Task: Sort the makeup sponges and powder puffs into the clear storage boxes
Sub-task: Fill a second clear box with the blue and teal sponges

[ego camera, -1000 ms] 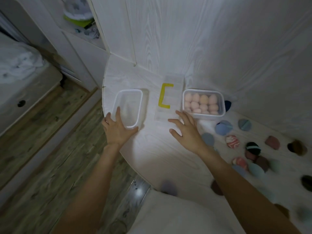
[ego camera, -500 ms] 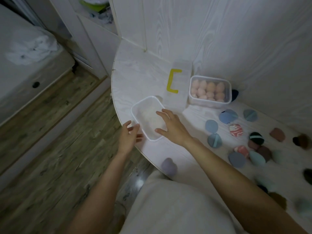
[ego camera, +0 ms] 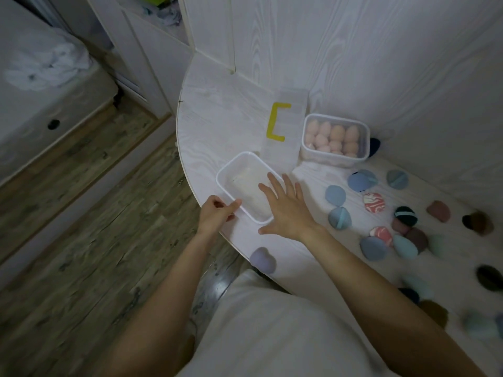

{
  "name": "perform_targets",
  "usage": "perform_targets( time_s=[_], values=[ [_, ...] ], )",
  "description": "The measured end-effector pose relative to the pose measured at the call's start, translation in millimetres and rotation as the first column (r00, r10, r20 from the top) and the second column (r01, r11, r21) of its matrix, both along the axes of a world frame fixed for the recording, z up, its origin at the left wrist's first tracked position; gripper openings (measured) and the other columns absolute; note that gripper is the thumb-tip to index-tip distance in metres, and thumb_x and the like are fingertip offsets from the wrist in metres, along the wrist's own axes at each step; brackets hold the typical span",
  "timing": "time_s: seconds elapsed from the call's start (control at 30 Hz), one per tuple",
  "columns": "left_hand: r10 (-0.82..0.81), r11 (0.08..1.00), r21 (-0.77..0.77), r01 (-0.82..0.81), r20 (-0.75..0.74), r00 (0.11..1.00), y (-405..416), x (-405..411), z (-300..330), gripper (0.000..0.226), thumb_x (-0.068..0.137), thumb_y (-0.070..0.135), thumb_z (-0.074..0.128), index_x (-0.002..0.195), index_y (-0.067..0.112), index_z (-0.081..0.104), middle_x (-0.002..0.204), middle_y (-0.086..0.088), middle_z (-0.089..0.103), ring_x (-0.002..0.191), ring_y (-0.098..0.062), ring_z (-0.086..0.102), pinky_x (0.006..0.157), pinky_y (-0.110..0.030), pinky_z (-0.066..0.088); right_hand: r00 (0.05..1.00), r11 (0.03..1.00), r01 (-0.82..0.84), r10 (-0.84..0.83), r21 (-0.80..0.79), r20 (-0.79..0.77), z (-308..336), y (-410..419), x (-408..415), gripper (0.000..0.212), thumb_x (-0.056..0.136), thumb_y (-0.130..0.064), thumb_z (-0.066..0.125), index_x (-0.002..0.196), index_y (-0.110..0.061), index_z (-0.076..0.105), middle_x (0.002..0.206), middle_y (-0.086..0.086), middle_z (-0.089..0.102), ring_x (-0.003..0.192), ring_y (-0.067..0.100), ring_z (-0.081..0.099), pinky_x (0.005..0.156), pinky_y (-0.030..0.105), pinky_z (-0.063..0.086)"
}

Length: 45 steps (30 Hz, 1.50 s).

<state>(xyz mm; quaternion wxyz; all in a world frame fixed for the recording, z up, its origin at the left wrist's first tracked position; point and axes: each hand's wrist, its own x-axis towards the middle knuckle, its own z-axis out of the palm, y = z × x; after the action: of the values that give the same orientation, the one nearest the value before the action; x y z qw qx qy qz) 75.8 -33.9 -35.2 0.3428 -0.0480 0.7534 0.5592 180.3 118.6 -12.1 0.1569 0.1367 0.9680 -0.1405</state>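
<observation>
An empty clear storage box (ego camera: 239, 172) sits near the table's rounded front edge. My left hand (ego camera: 215, 213) pinches its near left rim. My right hand (ego camera: 288, 208) lies flat with spread fingers over the box's right rim. A second clear box (ego camera: 336, 156) at the back holds several pink makeup sponges (ego camera: 330, 137). Powder puffs lie loose to the right: blue ones (ego camera: 335, 195), a red-and-white marbled one (ego camera: 373, 202), a black one with a teal band (ego camera: 405, 214), brown ones (ego camera: 437, 210). A lilac puff (ego camera: 262, 259) sits at the table's front edge.
A clear lid with a yellow clasp (ego camera: 283, 126) lies flat between the two boxes. The white table (ego camera: 217, 112) butts against white panelled walls at the back and right. Wooden floor (ego camera: 81, 213) and a bed lie to the left.
The empty box has come from the table's left rear toward the front edge. My left hand shifted to its near rim and my right hand moved onto its right side.
</observation>
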Motion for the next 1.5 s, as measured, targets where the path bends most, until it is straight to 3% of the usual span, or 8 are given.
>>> perform_targets(
  time_s=[0.17, 0.4, 0.57, 0.7, 0.9, 1.0, 1.27, 1.5],
  values=[
    [0.257, 0.952, 0.139, -0.274, 0.13, 0.958, -2, -11, 6, 0.052, 0.097, 0.054, 0.027, 0.119, 0.014, 0.052, 0.112, -0.004, 0.06, 0.096, -0.022, 0.06, 0.072, -0.033, 0.053, 0.989, 0.958, 0.045, -0.082, -0.283, -0.122, 6, 13, 15, 0.091, 0.075, -0.048, 0.071, 0.147, -0.029, 0.018, 0.158, -0.002, 0.001, 0.145, 0.025, -0.006, 0.118, 0.044, 0.011],
    [0.13, 0.982, 0.128, -0.141, 0.088, 0.988, 10, -11, -1, 0.046, 0.099, 0.052, 0.022, 0.11, 0.022, 0.055, 0.1, 0.001, 0.062, 0.093, -0.019, 0.061, 0.071, -0.028, 0.048, 0.987, 0.903, 0.028, -0.091, -0.428, -0.128, 9, 29, 26, 0.085, 0.076, -0.042, 0.072, 0.145, -0.032, 0.024, 0.158, -0.008, 0.004, 0.145, 0.016, -0.005, 0.116, 0.037, 0.014],
    [0.083, 0.996, 0.042, -0.084, 0.023, 0.996, 13, -24, -5, 0.048, 0.098, 0.049, 0.028, 0.104, 0.013, 0.059, 0.099, -0.002, 0.064, 0.087, -0.021, 0.062, 0.071, -0.03, 0.049, 0.941, 0.732, 0.103, -0.291, -0.673, -0.173, 26, 38, 29, 0.058, 0.085, -0.036, 0.065, 0.136, -0.035, 0.038, 0.146, -0.012, 0.034, 0.133, 0.004, 0.032, 0.109, 0.026, 0.031],
    [-0.171, 0.985, -0.04, 0.167, -0.124, 0.977, 7, -31, -11, 0.014, 0.089, 0.026, 0.06, 0.091, 0.012, 0.057, 0.095, -0.002, 0.062, 0.089, -0.023, 0.061, 0.065, -0.024, 0.053, 0.731, 0.373, 0.241, -0.677, -0.896, -0.085, 30, 49, 35, 0.021, 0.099, -0.023, 0.043, 0.118, -0.027, 0.048, 0.113, -0.012, 0.058, 0.108, 0.006, 0.055, 0.089, 0.024, 0.048],
    [-0.581, 0.805, -0.053, 0.59, -0.264, 0.77, 26, -12, -3, 0.056, 0.078, 0.009, 0.072, 0.125, 0.029, 0.049, 0.105, 0.005, 0.056, 0.094, -0.008, 0.055, 0.076, -0.011, 0.047, 0.372, 0.233, 0.447, -0.926, -0.864, -0.057, 11, 83, 37, 0.02, 0.1, -0.03, 0.04, 0.103, -0.011, 0.047, 0.081, 0.005, 0.061, 0.073, 0.016, 0.06, 0.052, 0.023, 0.053],
    [-0.57, 0.807, 0.001, 0.59, -0.26, 0.779, 41, 3, 0, 0.052, 0.078, 0.017, 0.075, 0.121, 0.024, 0.047, 0.108, 0.002, 0.054, 0.095, -0.007, 0.053, 0.07, -0.003, 0.043, 0.293, 0.187, 0.573, -0.956, -0.798, -0.013, 1, 106, 35, 0.027, 0.1, -0.031, 0.04, 0.089, -0.01, 0.053, 0.069, 0.003, 0.058, 0.067, 0.018, 0.057, 0.061, 0.029, 0.05],
    [-0.555, 0.83, -0.022, 0.557, -0.128, 0.822, 52, 18, 5, 0.057, 0.078, 0.014, 0.074, 0.125, 0.016, 0.041, 0.106, 0.001, 0.051, 0.094, -0.013, 0.055, 0.069, -0.025, 0.054, 0.411, 0.348, 0.701, -0.91, -0.623, -0.046, 2, 134, 9, 0.052, 0.095, -0.033, 0.049, 0.138, -0.008, 0.032, 0.107, 0.015, 0.064, 0.086, 0.025, 0.062, 0.079, 0.034, 0.051],
    [-0.547, 0.837, -0.114, 0.535, -0.167, 0.821, 49, 23, 5, 0.052, 0.084, 0.033, 0.067, 0.129, 0.019, 0.044, 0.105, 0.005, 0.055, 0.093, -0.012, 0.058, 0.085, -0.036, 0.053, 0.467, 0.493, 0.643, -0.859, -0.586, -0.21, 5, 106, 30, 0.052, 0.089, -0.022, 0.061, 0.132, -0.007, 0.038, 0.119, 0.008, 0.054, 0.108, 0.023, 0.053, 0.091, 0.031, 0.043]
  ],
)
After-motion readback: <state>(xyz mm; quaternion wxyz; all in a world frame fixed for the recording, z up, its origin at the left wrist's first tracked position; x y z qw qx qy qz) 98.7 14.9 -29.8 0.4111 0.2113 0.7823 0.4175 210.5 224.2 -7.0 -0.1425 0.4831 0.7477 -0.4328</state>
